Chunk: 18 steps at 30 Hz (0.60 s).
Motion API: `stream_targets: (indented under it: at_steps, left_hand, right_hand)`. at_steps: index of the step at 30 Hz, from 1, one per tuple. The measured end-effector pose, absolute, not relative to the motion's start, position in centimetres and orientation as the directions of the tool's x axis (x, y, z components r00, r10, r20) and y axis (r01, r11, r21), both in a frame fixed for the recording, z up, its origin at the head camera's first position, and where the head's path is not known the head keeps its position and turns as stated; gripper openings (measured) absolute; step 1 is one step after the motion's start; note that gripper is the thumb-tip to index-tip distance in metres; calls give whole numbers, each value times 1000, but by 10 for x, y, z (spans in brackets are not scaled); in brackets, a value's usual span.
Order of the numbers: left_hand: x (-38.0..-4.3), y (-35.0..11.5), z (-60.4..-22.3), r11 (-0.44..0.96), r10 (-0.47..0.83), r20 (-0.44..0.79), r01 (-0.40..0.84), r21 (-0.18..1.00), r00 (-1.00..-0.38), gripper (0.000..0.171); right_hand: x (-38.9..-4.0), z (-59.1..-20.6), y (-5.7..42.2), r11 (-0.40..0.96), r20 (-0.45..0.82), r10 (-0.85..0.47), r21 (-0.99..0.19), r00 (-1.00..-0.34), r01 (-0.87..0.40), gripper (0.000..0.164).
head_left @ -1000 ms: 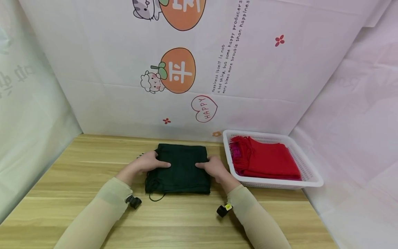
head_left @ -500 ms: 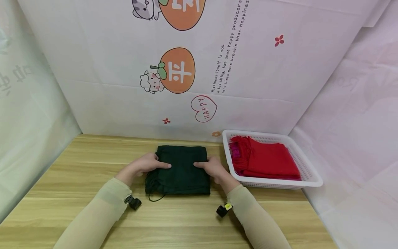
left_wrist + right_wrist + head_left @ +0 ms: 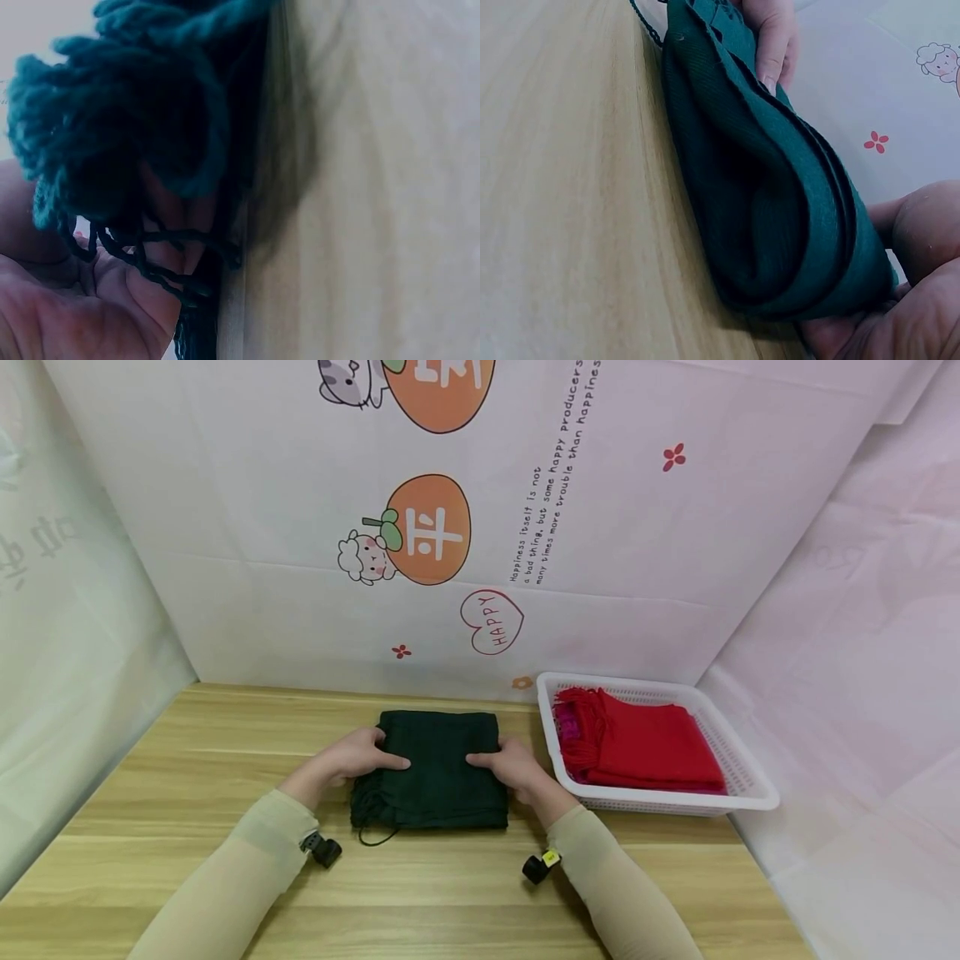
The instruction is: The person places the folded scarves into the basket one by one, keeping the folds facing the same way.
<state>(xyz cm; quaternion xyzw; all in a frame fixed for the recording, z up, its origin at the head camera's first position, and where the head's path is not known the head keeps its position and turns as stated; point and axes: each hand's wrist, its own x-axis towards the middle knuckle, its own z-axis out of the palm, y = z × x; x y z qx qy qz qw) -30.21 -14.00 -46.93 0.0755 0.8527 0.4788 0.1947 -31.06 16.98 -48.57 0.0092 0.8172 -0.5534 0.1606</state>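
A dark green scarf (image 3: pixel 442 777), folded into a thick rectangle, lies on the wooden table in the head view. Its fringe is bunched along the left side, and one strand loops out at the front. My left hand (image 3: pixel 358 755) grips the left edge, thumb on top and fingers under the fringe (image 3: pixel 112 112). On the opposite edge my right hand (image 3: pixel 517 765) holds the scarf the same way, thumb above. The right wrist view shows the stacked folds (image 3: pixel 780 217) from the side, with the right fingers reaching beneath the layers.
A white plastic basket (image 3: pixel 545 739) stands at the right, close to the back wall. In it lies a folded red scarf (image 3: pixel 652 743) with fringe, over something magenta (image 3: pixel 567 725). Printed white sheets (image 3: pixel 300 610) wall in the wooden table (image 3: pixel 420 902) at the back and sides.
The green scarf's far edge has dropped slightly toward me, and its fringe has shifted a little at the left. Both hands keep their hold, nearly still. The basket is unchanged.
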Motion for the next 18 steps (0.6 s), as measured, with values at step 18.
stream_targets:
  at_steps: [18]
  left_hand:
    - [-303, -140, -471, 537, 327, -207, 1, 844, -922, 94]
  right_hand:
    - [-312, -487, 169, 390, -207, -180, -913, -962, 123, 80]
